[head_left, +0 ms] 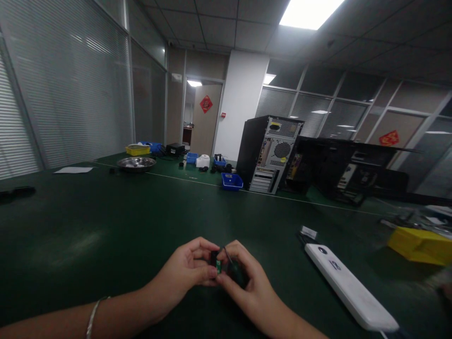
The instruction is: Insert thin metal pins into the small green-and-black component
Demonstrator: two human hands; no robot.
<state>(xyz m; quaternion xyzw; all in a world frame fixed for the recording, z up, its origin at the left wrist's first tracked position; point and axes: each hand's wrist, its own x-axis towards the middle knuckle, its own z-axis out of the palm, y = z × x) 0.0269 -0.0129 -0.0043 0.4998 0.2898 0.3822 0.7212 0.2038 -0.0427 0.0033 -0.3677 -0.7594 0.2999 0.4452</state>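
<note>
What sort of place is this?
Probably an electronics workroom in an office: a computer tower stands on the green table, a blue tray sits beside it, and a small green part is held nearer.

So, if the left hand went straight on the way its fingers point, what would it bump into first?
The bare left hand would probably meet the bare right hand, just beyond the small green-and-black piece held between them; exact depth is unclear.

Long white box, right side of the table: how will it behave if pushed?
The long white box probably slides rather than tips or rolls: it's low and flat. Its casing looks smooth and hard, so likely stiff, maybe slippery. The dark cord by its far end might drag, if attached.
</note>
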